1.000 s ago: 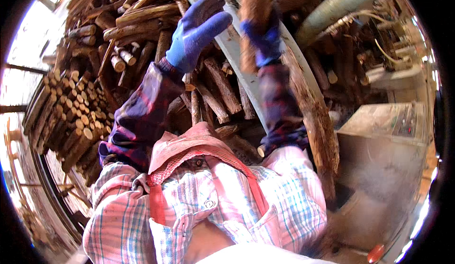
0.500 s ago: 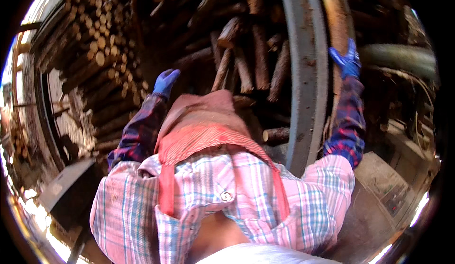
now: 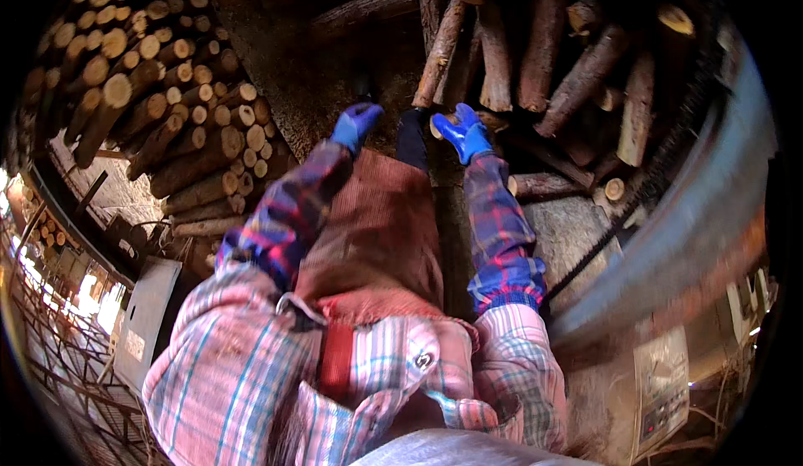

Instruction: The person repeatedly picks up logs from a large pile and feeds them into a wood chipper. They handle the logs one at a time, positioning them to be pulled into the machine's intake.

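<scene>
Both my hands wear blue gloves and hold nothing I can see. My left hand point(image 3: 357, 126) hovers beyond the reddish-brown apron point(image 3: 381, 219), its fingers stretched out. To the right of it, my right hand point(image 3: 462, 135) has thumb and fingers spread, close to the lower end of a slim upright log point(image 3: 441, 54). Whether it touches that log I cannot tell. Just past my right hand, several bark-covered logs lean in a loose heap, among them a thick one point(image 3: 544, 43) and a tilted one point(image 3: 583, 81).
A tall stack of cut logs point(image 3: 150, 115) rises on the left. Along the right runs a blurred grey metal beam point(image 3: 669, 240), with a dark chain-like strip point(image 3: 598, 253) beside it. A control box point(image 3: 661, 391) stands at the lower right, and a grey metal panel point(image 3: 146, 320) at the lower left.
My view has swung toward the left stack. My right hand has come off the log on the metal beam and moved in toward the leaning logs. My hands are now closer together.
</scene>
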`<state>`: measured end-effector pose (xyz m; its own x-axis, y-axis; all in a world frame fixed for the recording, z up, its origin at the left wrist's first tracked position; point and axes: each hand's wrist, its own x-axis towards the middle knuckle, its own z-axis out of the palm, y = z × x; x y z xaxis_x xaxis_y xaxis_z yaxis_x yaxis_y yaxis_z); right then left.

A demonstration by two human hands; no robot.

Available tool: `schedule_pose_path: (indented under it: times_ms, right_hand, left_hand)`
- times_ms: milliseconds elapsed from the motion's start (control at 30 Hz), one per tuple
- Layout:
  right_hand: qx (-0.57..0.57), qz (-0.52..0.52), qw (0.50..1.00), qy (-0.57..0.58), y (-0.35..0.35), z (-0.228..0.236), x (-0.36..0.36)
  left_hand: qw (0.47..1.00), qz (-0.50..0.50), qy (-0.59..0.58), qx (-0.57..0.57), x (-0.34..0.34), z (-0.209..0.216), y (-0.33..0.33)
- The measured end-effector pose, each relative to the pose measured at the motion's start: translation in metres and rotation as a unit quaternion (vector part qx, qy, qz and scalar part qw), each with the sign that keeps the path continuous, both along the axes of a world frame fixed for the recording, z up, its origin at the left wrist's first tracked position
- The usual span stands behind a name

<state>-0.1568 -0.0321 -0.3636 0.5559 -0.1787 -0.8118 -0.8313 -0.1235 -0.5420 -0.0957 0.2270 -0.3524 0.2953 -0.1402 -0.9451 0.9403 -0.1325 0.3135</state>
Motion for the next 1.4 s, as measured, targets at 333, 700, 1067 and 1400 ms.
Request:
schedule_pose_path:
  times_ms: [333, 700, 1067, 1400]
  right_hand:
    - [-0.17, 0.06, 0.968, 0.177, 0.011, -0.278, 0.111]
    - [0.304, -0.192, 0.909, 0.209, -0.011, -0.014, 0.063]
    - [0.438, -0.114, 0.889, 0.065, -0.058, 0.33, 0.005]
    - [-0.039, -0.166, 0.873, -0.457, 0.001, 0.294, 0.012]
  left_hand:
    - [0.985, 0.131, 0.114, -0.006, -0.061, -0.051, 0.044]
    - [0.979, -0.072, -0.185, 0.043, -0.043, -0.024, 0.068]
    - [0.564, -0.438, -0.668, -0.211, 0.096, 0.206, -0.114]
    - [0.828, -0.126, -0.333, -0.434, 0.162, 0.338, -0.208]
